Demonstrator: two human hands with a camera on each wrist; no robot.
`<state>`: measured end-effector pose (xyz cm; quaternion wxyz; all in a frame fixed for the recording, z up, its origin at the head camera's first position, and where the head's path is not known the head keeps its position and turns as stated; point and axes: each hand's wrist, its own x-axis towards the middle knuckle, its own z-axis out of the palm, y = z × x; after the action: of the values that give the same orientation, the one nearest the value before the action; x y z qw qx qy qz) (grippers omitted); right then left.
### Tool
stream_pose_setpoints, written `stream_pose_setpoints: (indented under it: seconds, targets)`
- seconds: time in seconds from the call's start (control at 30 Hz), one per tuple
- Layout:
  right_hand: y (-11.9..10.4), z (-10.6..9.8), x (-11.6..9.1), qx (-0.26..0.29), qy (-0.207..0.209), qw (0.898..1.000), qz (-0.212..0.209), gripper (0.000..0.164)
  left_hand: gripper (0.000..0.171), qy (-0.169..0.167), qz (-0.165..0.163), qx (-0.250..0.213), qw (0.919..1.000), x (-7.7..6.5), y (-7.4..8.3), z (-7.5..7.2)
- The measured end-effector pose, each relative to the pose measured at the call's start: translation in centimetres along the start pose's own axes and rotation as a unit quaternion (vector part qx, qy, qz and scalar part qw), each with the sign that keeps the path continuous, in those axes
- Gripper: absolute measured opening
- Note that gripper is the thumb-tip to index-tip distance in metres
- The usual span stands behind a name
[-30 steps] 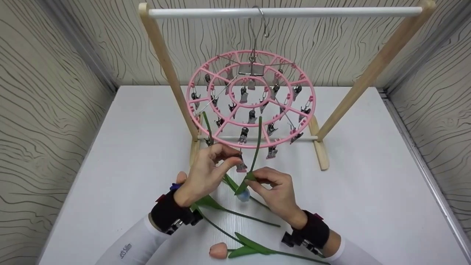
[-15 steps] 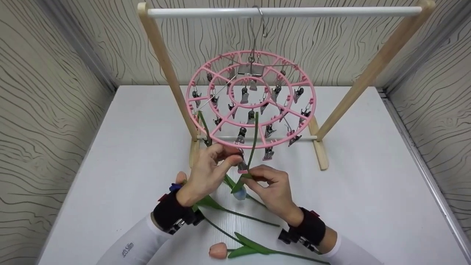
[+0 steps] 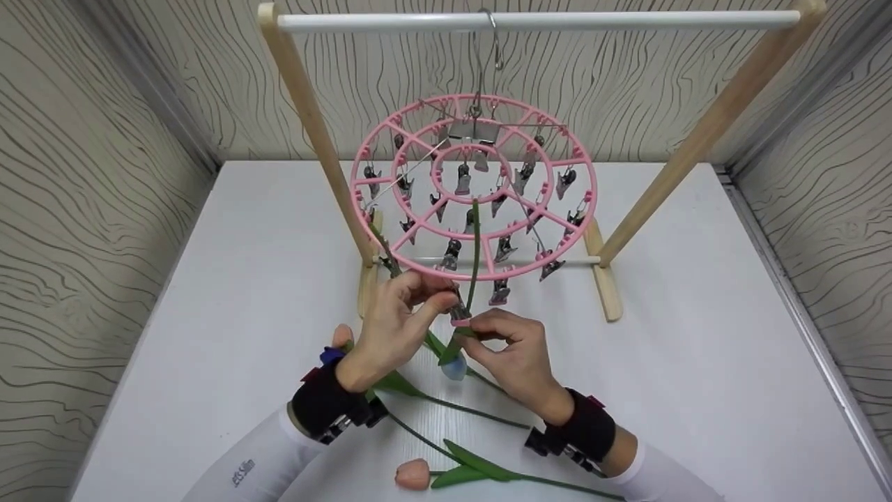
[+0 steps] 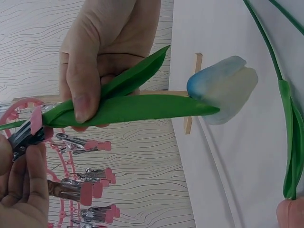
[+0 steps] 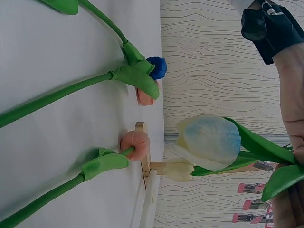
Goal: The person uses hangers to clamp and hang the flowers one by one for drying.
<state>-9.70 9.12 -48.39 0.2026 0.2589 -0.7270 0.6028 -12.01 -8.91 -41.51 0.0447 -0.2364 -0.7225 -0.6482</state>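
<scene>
My left hand [image 3: 397, 321] pinches a metal clip [image 3: 458, 308] with pink tips, which hangs at the front of a pink round clip hanger [image 3: 418, 266]. Beside it my right hand [image 3: 516, 355] grips an artificial tulip just below the clip, at the base of its green leaves [image 4: 142, 107]. The tulip is upside down: its blue-and-white flower [image 4: 221, 90] points down, and its stem [image 3: 476, 258] rises in front of the ring. In the left wrist view the clip's pink tips stand on either side of the stem, right above the right fingers [image 4: 81, 102].
Several clips dangle from the hanger, which hooks onto a white bar [image 3: 627, 22] on a wooden stand [image 3: 683, 157]. A second stem [image 3: 382, 242] hangs at its left. More tulips lie on the white table, including a peach one [image 3: 412, 474] near the front.
The right hand has brought the tulip leftward, its stem now up against the clip. The pink ring has turned slightly. The left hand keeps its pinch almost in place.
</scene>
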Motion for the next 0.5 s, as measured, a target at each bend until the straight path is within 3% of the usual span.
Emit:
stream_pose_setpoints:
  seconds: [0.5]
  targets:
    - [-0.16, -0.29, 0.15, 0.000, -0.016, 0.998, 0.064, 0.019, 0.022, 0.008, -0.009, -0.002, 0.9999, -0.05, -0.67, -0.17]
